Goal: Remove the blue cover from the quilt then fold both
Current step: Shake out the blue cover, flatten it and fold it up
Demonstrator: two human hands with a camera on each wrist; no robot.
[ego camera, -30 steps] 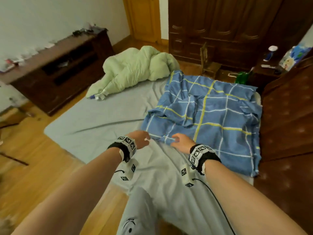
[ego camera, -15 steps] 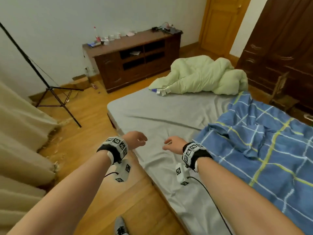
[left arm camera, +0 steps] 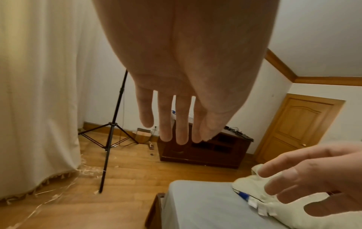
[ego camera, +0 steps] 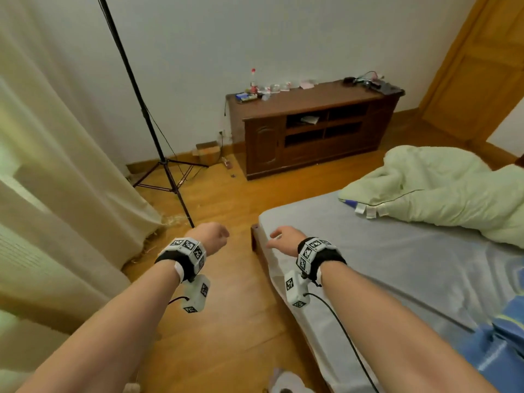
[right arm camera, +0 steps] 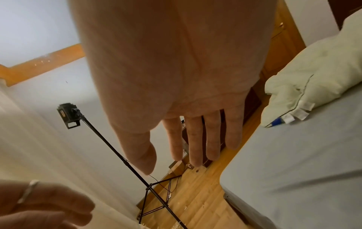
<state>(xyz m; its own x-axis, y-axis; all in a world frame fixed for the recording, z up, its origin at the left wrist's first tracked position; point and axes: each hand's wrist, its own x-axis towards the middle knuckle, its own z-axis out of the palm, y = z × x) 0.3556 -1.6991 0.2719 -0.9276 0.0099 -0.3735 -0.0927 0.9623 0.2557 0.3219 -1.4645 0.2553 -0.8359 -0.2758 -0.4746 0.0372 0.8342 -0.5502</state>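
Observation:
The pale green quilt (ego camera: 442, 188) lies crumpled at the far end of the grey bed (ego camera: 397, 265), also seen in the left wrist view (left arm camera: 252, 190) and the right wrist view (right arm camera: 313, 74). Only a corner of the blue checked cover (ego camera: 499, 344) shows, at the right edge of the head view. My left hand (ego camera: 211, 236) hangs over the wooden floor beside the bed, empty, fingers straight (left arm camera: 172, 124). My right hand (ego camera: 283, 239) hovers over the bed's near corner, also empty, with relaxed fingers (right arm camera: 195, 139). Neither hand touches any cloth.
A black tripod (ego camera: 158, 154) stands on the floor to the left, next to long cream curtains (ego camera: 56, 194). A dark wooden cabinet (ego camera: 309, 126) with small items on top is against the far wall. A wooden door (ego camera: 482, 69) is at the right.
My view has swung left, away from the blue cover towards the bed's corner and floor. Both hands left the cover's edge and now hang free, holding nothing.

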